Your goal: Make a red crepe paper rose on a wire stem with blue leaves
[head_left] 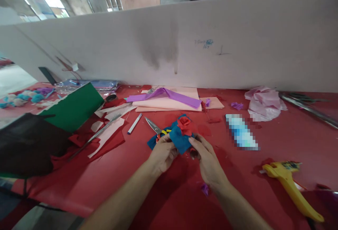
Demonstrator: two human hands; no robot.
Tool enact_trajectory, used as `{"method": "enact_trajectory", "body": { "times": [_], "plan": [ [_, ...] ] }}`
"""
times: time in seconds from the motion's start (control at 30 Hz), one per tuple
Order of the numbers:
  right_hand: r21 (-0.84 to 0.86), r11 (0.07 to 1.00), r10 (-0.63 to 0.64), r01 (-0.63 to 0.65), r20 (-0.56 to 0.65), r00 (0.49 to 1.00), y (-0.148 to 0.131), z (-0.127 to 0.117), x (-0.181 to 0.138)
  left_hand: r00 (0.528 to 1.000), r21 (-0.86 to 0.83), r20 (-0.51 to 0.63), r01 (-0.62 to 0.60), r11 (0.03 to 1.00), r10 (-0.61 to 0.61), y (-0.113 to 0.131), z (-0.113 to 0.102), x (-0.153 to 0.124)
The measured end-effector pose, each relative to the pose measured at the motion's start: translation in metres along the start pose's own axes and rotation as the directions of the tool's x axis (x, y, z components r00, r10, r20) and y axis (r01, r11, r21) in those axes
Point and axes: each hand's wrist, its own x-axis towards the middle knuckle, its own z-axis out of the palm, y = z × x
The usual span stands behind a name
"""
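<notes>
Between my hands, above the red table, is a paper flower [185,125] with a red rose-like centre and blue crepe paper [181,140] around it. My left hand [165,152] pinches the blue paper on its left side, and my right hand [202,152] grips it at the lower right. The fingers of both hands are closed on it; what lies under the flower is hidden. Just behind my left hand rest scissors [155,127] with yellow and orange-red handles, blades pointing away to the left, partly over more blue paper [151,142].
A yellow hot glue gun [286,184] lies at the right, near a pixelated item [241,132]. Crumpled pink paper [264,103] and a purple strip [169,94] on peach sheets lie farther back. A marker [135,123], paper scraps, and a black bag [25,145] are left. A white partition [105,50] stands behind.
</notes>
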Motion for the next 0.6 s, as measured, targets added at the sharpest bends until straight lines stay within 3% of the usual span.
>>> {"method": "enact_trajectory", "body": {
  "times": [0.1,0.6],
  "plan": [
    [0.084,0.994,0.072,-0.069,-0.03,0.997,-0.0007,0.0017,0.003,0.999,0.0,0.032,0.009,1.0,-0.009,-0.0029,0.0016,-0.0022],
    [0.252,0.957,0.16,-0.143,-0.047,0.986,-0.0022,0.0043,0.0038,0.998,0.031,0.035,0.044,0.999,-0.046,0.0027,0.0042,-0.0077]
  ]
}}
